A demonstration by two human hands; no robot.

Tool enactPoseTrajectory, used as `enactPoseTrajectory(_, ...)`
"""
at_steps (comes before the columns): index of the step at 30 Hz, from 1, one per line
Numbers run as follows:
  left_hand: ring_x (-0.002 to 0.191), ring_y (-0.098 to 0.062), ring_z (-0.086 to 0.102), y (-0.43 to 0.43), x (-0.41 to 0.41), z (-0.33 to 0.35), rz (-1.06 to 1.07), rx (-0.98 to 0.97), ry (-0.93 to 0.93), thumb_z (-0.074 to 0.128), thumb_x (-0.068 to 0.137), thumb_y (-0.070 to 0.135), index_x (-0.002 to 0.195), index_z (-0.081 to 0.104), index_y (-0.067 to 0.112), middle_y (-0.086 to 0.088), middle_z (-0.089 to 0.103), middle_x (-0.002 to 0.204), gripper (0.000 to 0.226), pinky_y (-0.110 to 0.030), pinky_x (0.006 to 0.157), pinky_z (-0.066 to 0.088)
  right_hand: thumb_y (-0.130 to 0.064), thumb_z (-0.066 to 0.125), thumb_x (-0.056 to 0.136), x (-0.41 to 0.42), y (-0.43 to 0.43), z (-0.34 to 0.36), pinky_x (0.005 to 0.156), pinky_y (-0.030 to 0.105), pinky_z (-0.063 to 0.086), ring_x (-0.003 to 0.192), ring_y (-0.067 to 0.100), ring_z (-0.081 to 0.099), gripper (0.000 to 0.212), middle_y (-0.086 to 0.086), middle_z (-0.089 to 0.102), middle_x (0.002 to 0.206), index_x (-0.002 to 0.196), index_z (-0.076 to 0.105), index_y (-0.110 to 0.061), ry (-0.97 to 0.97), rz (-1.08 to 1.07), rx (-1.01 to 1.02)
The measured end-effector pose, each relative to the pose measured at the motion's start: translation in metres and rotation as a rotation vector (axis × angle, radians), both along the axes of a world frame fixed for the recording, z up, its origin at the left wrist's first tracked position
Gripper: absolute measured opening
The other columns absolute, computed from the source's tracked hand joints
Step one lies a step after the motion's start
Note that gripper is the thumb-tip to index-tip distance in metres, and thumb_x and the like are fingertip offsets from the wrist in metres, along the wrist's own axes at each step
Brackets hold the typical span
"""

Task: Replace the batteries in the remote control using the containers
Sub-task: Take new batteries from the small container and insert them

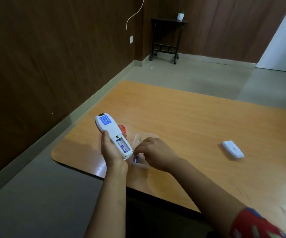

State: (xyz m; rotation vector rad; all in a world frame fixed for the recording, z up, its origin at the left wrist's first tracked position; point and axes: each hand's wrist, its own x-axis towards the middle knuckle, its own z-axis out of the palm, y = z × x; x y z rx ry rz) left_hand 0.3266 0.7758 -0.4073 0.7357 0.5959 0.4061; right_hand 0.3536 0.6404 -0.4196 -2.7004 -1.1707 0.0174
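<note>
Remote (111, 129) in left hand (110, 152), battery (136, 159) in right (153, 152)

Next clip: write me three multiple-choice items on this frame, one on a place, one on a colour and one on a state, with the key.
1. Where does the battery cover lie?
A) on the table, apart from the remote
B) on a chair
C) clipped on the remote

2. What colour is the label on the remote's back?
A) green
B) blue
C) yellow

3. How is the remote's battery compartment?
A) taped over
B) covered
C) open

Key:
1 A, the cover lies alone on the wood.
2 B, the sticker is blue.
3 C, a battery shows inside it.
</note>
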Motion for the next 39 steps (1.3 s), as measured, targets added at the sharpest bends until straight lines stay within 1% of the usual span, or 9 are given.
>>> enactPoseTrajectory(7,0.088,-0.02,0.064,-0.005,0.002,0.005,0.016,-0.013,0.006,0.039,0.098,0.035,0.119,0.054,0.023,0.0,0.067,0.09,0.028,-0.036,0.09,0.048,-0.03,0.057,0.09,0.014,0.006,0.011,0.078,0.032,0.035,0.105,0.022,0.051,0.022,-0.001,0.062,0.111,0.109,0.068,-0.031,-0.102,0.012,-0.163)
enactPoseTrajectory(11,0.088,-0.018,0.063,-0.011,0.002,0.008,-0.023,-0.032,-0.061,0.034,0.1,0.034,0.128,0.052,0.02,-0.002,0.067,0.098,0.036,-0.032,0.08,0.049,-0.021,0.063,0.087,-0.002,-0.019,0.019,0.074,0.029,0.046,0.095,0.013,0.057,0.015,-0.006,0.065,0.1,0.098,0.07,-0.027,0.093,-0.298,0.305)
enactPoseTrajectory(14,0.084,-0.016,0.061,-0.023,0.004,0.008,-0.128,-0.017,-0.106,0.03,0.1,0.035,0.112,0.059,0.025,-0.003,0.067,0.101,0.033,-0.035,0.081,0.047,-0.012,0.068,0.084,-0.034,-0.044,0.038,0.078,0.025,0.053,0.087,0.009,0.065,0.012,-0.009,0.071,0.094,0.089,0.071,-0.022,0.401,-0.458,0.816)
enactPoseTrajectory(16,0.081,-0.015,0.061,-0.036,0.004,0.005,-0.212,0.028,-0.121,0.03,0.1,0.035,0.112,0.06,0.024,-0.002,0.068,0.1,0.035,-0.031,0.077,0.049,-0.007,0.068,0.084,-0.056,-0.059,0.048,0.076,0.02,0.054,0.086,0.008,0.068,0.012,-0.006,0.074,0.093,0.088,0.072,-0.017,0.526,-0.487,1.024)
enactPoseTrajectory(19,0.079,-0.015,0.06,-0.06,-0.001,0.005,-0.341,0.009,-0.136,0.033,0.099,0.035,0.118,0.06,0.017,-0.003,0.069,0.099,0.038,-0.03,0.076,0.049,-0.009,0.069,0.083,-0.075,-0.077,0.053,0.072,0.013,0.051,0.084,0.001,0.066,0.013,-0.006,0.074,0.089,0.092,0.072,-0.017,0.606,-0.541,1.173)
enactPoseTrajectory(25,0.09,-0.016,0.063,-0.092,-0.012,0.002,-0.521,0.194,-0.149,0.031,0.099,0.038,0.113,0.062,0.03,-0.002,0.072,0.108,0.035,-0.031,0.074,0.047,-0.011,0.067,0.084,-0.078,-0.097,0.048,0.073,0.016,0.053,0.087,0.003,0.067,0.014,-0.006,0.074,0.09,0.096,0.071,-0.015,0.665,-0.67,1.254)
enactPoseTrajectory(28,0.09,-0.016,0.063,-0.099,-0.011,0.003,-0.585,0.188,-0.134,0.032,0.098,0.04,0.114,0.062,0.031,-0.003,0.072,0.111,0.035,-0.032,0.076,0.047,-0.013,0.066,0.081,-0.074,-0.103,0.048,0.083,0.029,0.054,0.085,0.014,0.067,0.019,0.003,0.072,0.093,0.1,0.068,-0.011,0.962,-0.663,1.438)
enactPoseTrajectory(33,0.085,-0.015,0.062,-0.106,-0.006,0.003,-0.58,0.129,-0.082,0.033,0.098,0.039,0.106,0.065,0.027,-0.002,0.073,0.103,0.035,-0.033,0.074,0.046,-0.017,0.066,0.076,-0.068,-0.106,0.042,0.064,0.024,0.057,0.068,0.013,0.064,0.029,0.002,0.071,0.086,0.104,0.068,-0.009,1.579,-0.696,1.8)
enactPoseTrajectory(39,0.084,-0.015,0.061,-0.117,-0.002,-0.004,-0.637,0.084,-0.066,0.034,0.097,0.042,0.079,0.079,0.029,0.003,0.075,0.089,0.05,-0.037,0.078,0.046,-0.011,0.068,0.072,-0.067,-0.103,0.038,0.061,0.024,0.056,0.061,0.014,0.065,0.023,0.003,0.071,0.08,0.092,0.069,-0.002,1.705,-0.727,2.043)
